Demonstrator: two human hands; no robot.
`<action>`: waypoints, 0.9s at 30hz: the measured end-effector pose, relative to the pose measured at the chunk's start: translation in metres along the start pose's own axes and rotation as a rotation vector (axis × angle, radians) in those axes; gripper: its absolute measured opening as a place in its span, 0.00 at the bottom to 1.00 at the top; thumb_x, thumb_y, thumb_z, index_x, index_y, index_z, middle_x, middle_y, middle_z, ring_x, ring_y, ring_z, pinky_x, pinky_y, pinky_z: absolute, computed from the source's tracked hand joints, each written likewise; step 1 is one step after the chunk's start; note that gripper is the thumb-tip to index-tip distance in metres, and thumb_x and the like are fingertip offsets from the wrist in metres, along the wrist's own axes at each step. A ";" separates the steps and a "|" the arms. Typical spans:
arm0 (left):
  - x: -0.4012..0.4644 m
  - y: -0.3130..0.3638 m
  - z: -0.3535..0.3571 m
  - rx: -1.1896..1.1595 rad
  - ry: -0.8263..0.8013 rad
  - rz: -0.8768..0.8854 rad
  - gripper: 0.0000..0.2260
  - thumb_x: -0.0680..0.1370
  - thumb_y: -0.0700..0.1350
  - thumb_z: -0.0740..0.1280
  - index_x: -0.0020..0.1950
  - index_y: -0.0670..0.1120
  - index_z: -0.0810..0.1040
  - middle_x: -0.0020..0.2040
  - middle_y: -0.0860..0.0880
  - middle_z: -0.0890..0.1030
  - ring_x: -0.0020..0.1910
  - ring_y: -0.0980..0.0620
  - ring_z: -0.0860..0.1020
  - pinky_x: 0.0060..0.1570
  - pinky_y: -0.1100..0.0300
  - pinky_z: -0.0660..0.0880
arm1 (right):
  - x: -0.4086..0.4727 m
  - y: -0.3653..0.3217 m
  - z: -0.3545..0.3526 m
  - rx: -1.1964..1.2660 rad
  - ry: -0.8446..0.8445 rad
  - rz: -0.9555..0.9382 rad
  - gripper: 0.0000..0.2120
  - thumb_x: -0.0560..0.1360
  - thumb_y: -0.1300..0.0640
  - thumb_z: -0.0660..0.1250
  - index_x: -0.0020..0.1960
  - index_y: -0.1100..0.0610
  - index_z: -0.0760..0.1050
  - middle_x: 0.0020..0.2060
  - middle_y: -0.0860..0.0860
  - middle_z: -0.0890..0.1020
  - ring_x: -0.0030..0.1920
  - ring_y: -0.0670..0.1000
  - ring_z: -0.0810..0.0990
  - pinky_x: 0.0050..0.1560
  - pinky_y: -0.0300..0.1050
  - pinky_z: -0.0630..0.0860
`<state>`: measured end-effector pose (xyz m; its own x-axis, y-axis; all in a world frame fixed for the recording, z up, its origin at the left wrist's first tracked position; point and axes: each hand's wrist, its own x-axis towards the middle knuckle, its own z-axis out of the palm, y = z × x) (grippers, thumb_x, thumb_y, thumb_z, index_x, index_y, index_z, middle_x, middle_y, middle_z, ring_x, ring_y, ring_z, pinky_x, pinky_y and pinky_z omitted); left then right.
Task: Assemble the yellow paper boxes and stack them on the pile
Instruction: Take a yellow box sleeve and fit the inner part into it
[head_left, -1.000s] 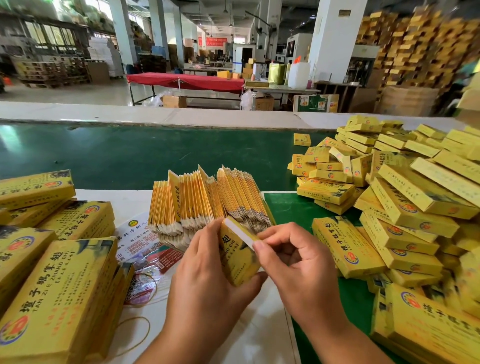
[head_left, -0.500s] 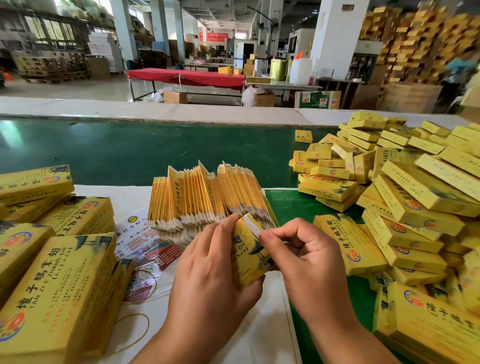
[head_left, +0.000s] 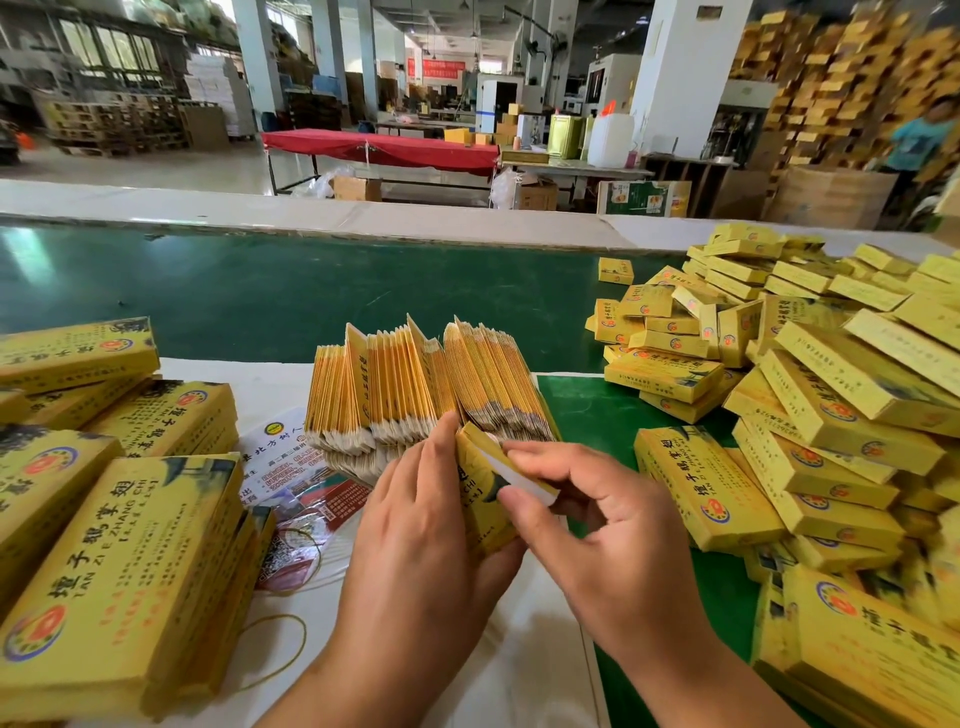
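My left hand grips a small yellow paper box upright from its left side. My right hand pinches the box's white end flap between thumb and fingers. Just behind the hands stands a fanned row of flat, unfolded yellow box blanks. A large pile of assembled yellow boxes fills the right side of the table. The lower part of the held box is hidden by my left palm.
Bundles of bigger flat yellow cartons lie at the left. Printed leaflets and rubber bands lie on the white sheet. A green conveyor belt runs behind. A person in a teal shirt stands far right.
The box has turned a little in my left hand, and my right fingers have shifted along its top edge onto the white flap. The view has tilted slightly.
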<state>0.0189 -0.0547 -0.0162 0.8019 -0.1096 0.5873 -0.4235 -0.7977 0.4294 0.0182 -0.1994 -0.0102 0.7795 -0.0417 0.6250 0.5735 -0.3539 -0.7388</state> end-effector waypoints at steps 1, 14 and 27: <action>0.000 0.000 0.000 -0.005 0.002 -0.002 0.39 0.66 0.56 0.72 0.72 0.40 0.66 0.56 0.46 0.79 0.55 0.54 0.70 0.54 0.60 0.69 | 0.000 0.000 0.001 -0.052 0.000 -0.027 0.09 0.71 0.58 0.74 0.50 0.57 0.85 0.49 0.44 0.86 0.52 0.41 0.84 0.51 0.38 0.80; 0.002 0.002 0.017 -0.383 0.114 -0.036 0.21 0.63 0.49 0.67 0.56 0.56 0.71 0.50 0.56 0.74 0.52 0.65 0.71 0.49 0.80 0.65 | 0.006 0.003 0.002 -0.286 -0.066 -0.365 0.07 0.73 0.63 0.73 0.51 0.61 0.85 0.51 0.53 0.85 0.52 0.48 0.84 0.53 0.44 0.80; 0.003 -0.001 0.018 -0.346 0.148 -0.042 0.21 0.65 0.54 0.70 0.57 0.56 0.71 0.50 0.59 0.73 0.50 0.67 0.72 0.46 0.79 0.67 | -0.001 0.004 0.004 -0.004 -0.073 -0.058 0.10 0.77 0.58 0.68 0.57 0.56 0.84 0.53 0.44 0.86 0.55 0.40 0.83 0.54 0.37 0.80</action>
<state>0.0291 -0.0648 -0.0272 0.7625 0.0260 0.6464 -0.5292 -0.5497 0.6463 0.0205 -0.1967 -0.0144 0.7613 0.0476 0.6467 0.6175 -0.3574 -0.7007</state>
